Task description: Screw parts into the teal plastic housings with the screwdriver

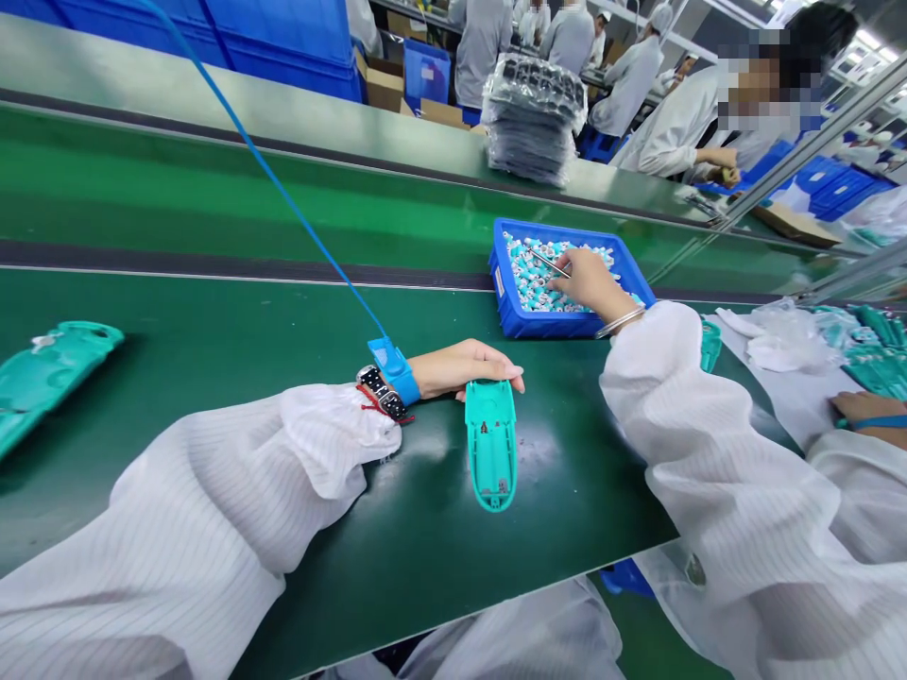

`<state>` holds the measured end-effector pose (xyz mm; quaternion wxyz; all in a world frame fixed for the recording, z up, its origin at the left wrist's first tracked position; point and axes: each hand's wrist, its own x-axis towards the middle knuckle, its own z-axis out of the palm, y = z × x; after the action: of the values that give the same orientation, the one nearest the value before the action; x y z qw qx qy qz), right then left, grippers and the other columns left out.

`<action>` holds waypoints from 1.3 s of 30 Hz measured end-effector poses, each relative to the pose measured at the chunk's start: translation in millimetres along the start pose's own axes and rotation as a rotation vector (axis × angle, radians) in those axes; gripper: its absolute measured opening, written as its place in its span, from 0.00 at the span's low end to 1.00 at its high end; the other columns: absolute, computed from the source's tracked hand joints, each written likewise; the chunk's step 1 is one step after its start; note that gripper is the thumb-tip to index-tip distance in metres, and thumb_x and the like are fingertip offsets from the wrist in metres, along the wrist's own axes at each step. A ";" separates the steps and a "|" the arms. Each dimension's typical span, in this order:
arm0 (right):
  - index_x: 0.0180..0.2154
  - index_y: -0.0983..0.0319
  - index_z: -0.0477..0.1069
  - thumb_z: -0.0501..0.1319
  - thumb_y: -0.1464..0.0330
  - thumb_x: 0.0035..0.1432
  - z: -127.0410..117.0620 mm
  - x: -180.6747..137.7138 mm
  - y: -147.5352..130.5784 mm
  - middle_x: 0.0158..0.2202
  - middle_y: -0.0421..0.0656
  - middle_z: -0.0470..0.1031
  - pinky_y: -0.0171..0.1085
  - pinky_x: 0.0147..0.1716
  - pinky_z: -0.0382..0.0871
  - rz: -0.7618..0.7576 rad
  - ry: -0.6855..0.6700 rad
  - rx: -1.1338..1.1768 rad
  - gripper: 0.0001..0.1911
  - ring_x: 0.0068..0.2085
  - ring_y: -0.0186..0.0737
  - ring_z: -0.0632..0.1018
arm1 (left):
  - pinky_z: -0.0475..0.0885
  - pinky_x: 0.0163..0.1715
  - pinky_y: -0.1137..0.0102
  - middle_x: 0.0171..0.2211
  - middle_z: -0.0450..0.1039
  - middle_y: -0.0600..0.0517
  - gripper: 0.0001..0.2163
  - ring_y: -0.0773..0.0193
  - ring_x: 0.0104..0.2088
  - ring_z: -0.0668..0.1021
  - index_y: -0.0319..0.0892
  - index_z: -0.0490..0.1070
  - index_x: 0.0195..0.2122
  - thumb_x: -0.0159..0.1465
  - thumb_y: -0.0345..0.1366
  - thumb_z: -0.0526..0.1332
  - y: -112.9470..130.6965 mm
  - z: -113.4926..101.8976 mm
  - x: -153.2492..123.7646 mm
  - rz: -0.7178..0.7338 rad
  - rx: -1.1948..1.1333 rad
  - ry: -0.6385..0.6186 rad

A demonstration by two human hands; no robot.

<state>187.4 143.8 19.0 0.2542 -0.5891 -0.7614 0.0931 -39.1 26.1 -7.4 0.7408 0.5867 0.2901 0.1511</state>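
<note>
My left hand (473,365) is closed on the far end of a teal plastic housing half (491,449). The housing lies on the green work surface with its hollow inner side up, showing ribs and small metal bits. My right hand (590,281) reaches over a blue bin (549,324) full of small white-and-teal parts (528,283). Pinched in its fingers is a thin metal tool, seemingly tweezers (547,261), whose tip points into the parts. Whether the tip grips a part is too small to tell. A blue wrist strap (397,371) with a cord circles my left wrist.
Another teal housing (53,378) lies at the far left. A green conveyor belt (283,203) runs behind the work surface, with stacked plastic-wrapped trays (533,118) beyond it. At right are teal parts (879,354) and a co-worker's hand (868,408). Other people work behind.
</note>
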 end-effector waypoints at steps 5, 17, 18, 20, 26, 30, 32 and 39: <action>0.27 0.69 0.71 0.48 0.60 0.61 -37.2 -33.6 -24.0 0.25 0.38 0.68 0.29 0.27 0.64 -0.024 0.026 0.060 0.23 0.26 0.26 0.70 | 0.56 0.16 0.77 0.18 0.62 0.57 0.18 0.76 0.17 0.62 0.37 0.74 0.34 0.54 0.49 0.63 0.3 0.4 -0.2 0.001 -0.011 0.022; 0.27 0.65 0.70 0.67 0.67 0.46 -67.1 -152.4 -111.2 0.18 0.34 0.67 0.27 0.11 0.47 0.225 -0.512 0.922 0.09 0.15 0.21 0.58 | 0.72 0.32 0.68 0.21 0.72 0.53 0.13 0.66 0.25 0.76 0.37 0.66 0.24 0.49 0.39 0.68 22.9 53.5 -29.0 0.032 -0.280 -0.194; 0.27 0.66 0.70 0.68 0.68 0.46 -68.9 -154.8 -112.8 0.18 0.34 0.67 0.26 0.12 0.48 0.243 -0.558 0.942 0.09 0.15 0.21 0.59 | 0.71 0.29 0.71 0.19 0.70 0.54 0.12 0.69 0.22 0.74 0.36 0.66 0.22 0.50 0.38 0.67 27.0 59.4 -32.5 0.010 -0.188 -0.190; 0.26 0.66 0.70 0.68 0.69 0.45 -71.8 -158.3 -114.5 0.18 0.35 0.69 0.25 0.13 0.51 0.271 -0.641 0.962 0.09 0.16 0.21 0.62 | 0.67 0.22 0.75 0.16 0.66 0.56 0.13 0.72 0.18 0.70 0.37 0.64 0.20 0.50 0.38 0.67 33.7 69.1 -38.6 -0.037 -0.031 -0.161; 0.25 0.66 0.69 0.69 0.69 0.45 -70.3 -169.7 -116.8 0.22 0.39 0.74 0.25 0.22 0.64 0.345 -0.722 1.018 0.10 0.24 0.26 0.72 | 0.63 0.19 0.78 0.18 0.65 0.58 0.15 0.73 0.20 0.69 0.39 0.63 0.23 0.48 0.43 0.67 42.4 81.7 -46.6 -0.091 0.235 -0.094; 0.24 0.66 0.67 0.69 0.67 0.45 -66.1 -175.2 -113.9 0.17 0.34 0.68 0.24 0.13 0.53 0.411 -0.722 1.079 0.13 0.16 0.21 0.63 | 0.64 0.24 0.77 0.26 0.70 0.57 0.14 0.71 0.25 0.71 0.40 0.68 0.32 0.49 0.42 0.66 46.1 86.2 -46.4 -0.040 0.479 0.056; 0.25 0.66 0.66 0.68 0.65 0.45 -63.7 -177.1 -110.2 0.16 0.33 0.65 0.24 0.11 0.48 0.443 -0.735 1.100 0.14 0.14 0.20 0.60 | 0.64 0.26 0.76 0.28 0.71 0.56 0.14 0.69 0.28 0.71 0.41 0.69 0.33 0.49 0.43 0.65 46.4 88.1 -46.0 -0.030 0.606 0.103; 0.25 0.66 0.65 0.68 0.62 0.46 -53.1 -183.6 -100.3 0.16 0.34 0.65 0.25 0.11 0.46 0.460 -0.788 1.161 0.16 0.14 0.20 0.57 | 0.60 0.23 0.75 0.26 0.71 0.56 0.12 0.70 0.25 0.69 0.41 0.69 0.31 0.50 0.44 0.63 40.3 88.7 -41.8 -0.088 0.741 0.121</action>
<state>161.0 -66.9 57.6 0.2067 -0.4275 -0.4815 0.7367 -13.4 -56.1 54.5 0.4656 0.7918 0.3934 0.0384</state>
